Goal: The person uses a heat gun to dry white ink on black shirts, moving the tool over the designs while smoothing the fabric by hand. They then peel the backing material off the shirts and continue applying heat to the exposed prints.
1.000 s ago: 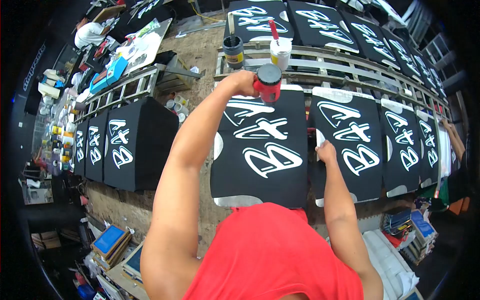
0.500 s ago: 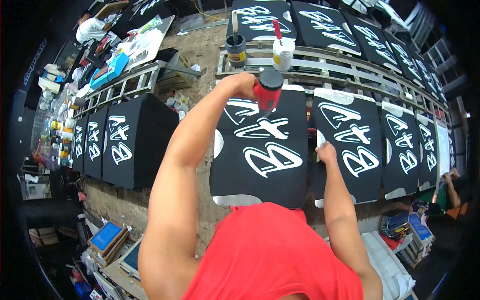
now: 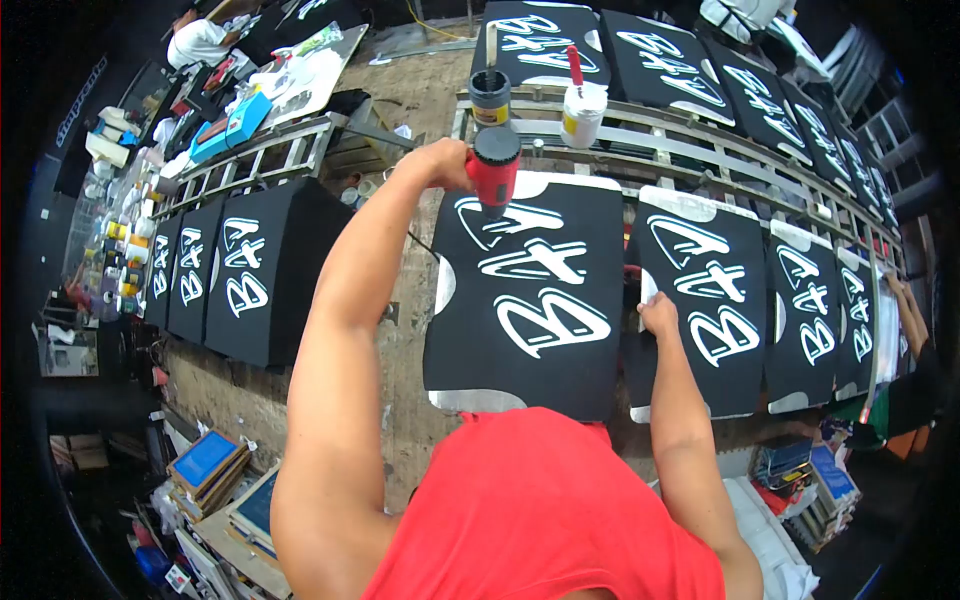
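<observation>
My left hand is wrapped round a red heat gun with a black round cap, held over the upper left of a black printed panel. White lettering covers that panel. My right hand has its fingers closed on the pale left edge of the neighbouring black panel, by the gap between the two panels. More black panels with the same lettering lie to the right.
Beyond the panels, a grey paint tub and a white tub with a red handle stand on a metal rail rack. Another person is at the upper left; a person's arm shows at the far right.
The heat gun in my left hand has moved left, toward the panel's upper left corner. My right hand keeps its hold. The view has shifted slightly, and the far-right person's arm has moved.
</observation>
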Motion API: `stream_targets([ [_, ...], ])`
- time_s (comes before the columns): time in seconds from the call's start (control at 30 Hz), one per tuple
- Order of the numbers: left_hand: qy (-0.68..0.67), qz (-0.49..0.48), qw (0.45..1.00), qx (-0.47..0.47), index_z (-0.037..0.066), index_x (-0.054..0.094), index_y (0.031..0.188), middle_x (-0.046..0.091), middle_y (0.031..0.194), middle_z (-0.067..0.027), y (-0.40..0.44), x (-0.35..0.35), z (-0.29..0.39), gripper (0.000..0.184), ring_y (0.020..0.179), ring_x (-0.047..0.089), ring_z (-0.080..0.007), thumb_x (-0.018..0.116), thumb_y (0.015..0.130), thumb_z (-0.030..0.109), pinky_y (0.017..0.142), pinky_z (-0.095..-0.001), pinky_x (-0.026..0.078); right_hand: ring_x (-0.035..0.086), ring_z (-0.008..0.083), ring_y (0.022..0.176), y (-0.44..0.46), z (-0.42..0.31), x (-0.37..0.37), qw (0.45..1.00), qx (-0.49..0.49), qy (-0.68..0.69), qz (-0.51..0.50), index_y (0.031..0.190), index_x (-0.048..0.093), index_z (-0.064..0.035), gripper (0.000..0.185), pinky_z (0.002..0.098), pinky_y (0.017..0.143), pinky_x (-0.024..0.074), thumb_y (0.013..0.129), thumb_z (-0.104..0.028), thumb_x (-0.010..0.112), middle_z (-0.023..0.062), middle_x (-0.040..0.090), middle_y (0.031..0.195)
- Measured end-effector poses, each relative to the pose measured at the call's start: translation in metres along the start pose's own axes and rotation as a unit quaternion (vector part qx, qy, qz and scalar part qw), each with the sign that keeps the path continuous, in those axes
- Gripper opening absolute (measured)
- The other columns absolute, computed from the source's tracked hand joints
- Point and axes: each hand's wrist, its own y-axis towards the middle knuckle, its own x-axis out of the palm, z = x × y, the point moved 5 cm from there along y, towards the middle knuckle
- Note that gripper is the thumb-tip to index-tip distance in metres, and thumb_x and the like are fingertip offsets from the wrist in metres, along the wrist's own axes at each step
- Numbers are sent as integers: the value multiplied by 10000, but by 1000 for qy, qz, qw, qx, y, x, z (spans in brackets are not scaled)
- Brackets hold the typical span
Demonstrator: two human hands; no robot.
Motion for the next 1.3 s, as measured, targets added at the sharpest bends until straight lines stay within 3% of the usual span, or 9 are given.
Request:
stream_targets([
  [0.03, -1, 0, 1000, -1, 52, 748, 1008, 752, 907, -188, 2, 2, -10, 409, 881, 723, -362, 781, 693, 312, 822, -417, 574, 668, 417, 1049, 0, 0, 1, 1000, 0, 0, 1, 958, 633, -24, 339, 478, 906, 512, 821, -291, 791, 239, 710, 1017],
  [0.1, 70, 98, 992, 32, 125, 769, 1020, 764, 910, -145, 2, -1, -23, 373, 876, 736, -318, 774, 687, 292, 814, -425, 583, 668, 416, 1048, 0, 2, 2, 1000, -5, -1, 3, 958, 633, -23, 339, 478, 906, 513, 820, -290, 790, 239, 710, 1017],
  [0.23, 9, 8, 998, -62, 121, 765, 1009, 745, 767, -107, -2, -2, -53, 363, 701, 724, -229, 803, 695, 300, 687, -390, 586, 669, 415, 1045, 3, 3, 3, 1000, -9, -5, 7, 954, 632, -20, 338, 479, 906, 512, 820, -289, 787, 239, 710, 1011],
  [0.37, 11, 60, 997, -46, 77, 761, 988, 738, 736, -97, -11, -2, -71, 353, 650, 711, -210, 802, 699, 275, 639, -377, 578, 671, 418, 1036, 1, 1, 1, 1000, -11, 8, 7, 953, 632, -17, 342, 484, 902, 514, 818, -291, 786, 238, 710, 1000],
  [0.5, -21, 10, 998, -55, 58, 761, 968, 739, 742, -98, -28, 5, -71, 350, 654, 714, -210, 808, 700, 278, 640, -373, 575, 673, 422, 1027, 1, 0, -1, 1000, -12, 6, -1, 951, 634, -15, 340, 488, 890, 517, 816, -289, 783, 239, 711, 993],
  [0.6, -5, 64, 997, -39, 57, 761, 956, 741, 750, -99, -39, 8, -63, 363, 673, 724, -209, 833, 688, 292, 662, -378, 578, 674, 421, 1027, 0, 0, 1, 1000, -16, 6, 2, 947, 634, -15, 339, 486, 886, 517, 817, -289, 786, 240, 712, 993],
  [0.67, -43, -3, 998, -40, 40, 755, 951, 739, 750, -100, -48, 17, -52, 387, 672, 726, -205, 845, 684, 304, 668, -373, 580, 675, 421, 1028, 0, 1, 0, 1000, -16, 0, 8, 945, 634, -16, 338, 484, 885, 517, 817, -288, 788, 240, 712, 994],
  [0.9, -42, -16, 999, -11, 17, 744, 927, 738, 756, -105, -43, 37, -34, 316, 673, 717, -191, 806, 717, 244, 661, -353, 577, 675, 419, 1033, -1, -2, -2, 1000, -9, 4, 3, 942, 630, -17, 334, 487, 887, 516, 825, -287, 790, 240, 713, 999],
  [1.3, -18, 28, 999, 40, 32, 750, 1007, 759, 876, -162, -9, 30, -2, 435, 832, 737, -291, 833, 681, 308, 778, -401, 572, 673, 413, 1039, 0, 0, 1, 1000, -7, 5, 4, 956, 650, -5, 325, 489, 902, 518, 819, -266, 787, 233, 715, 1017],
])
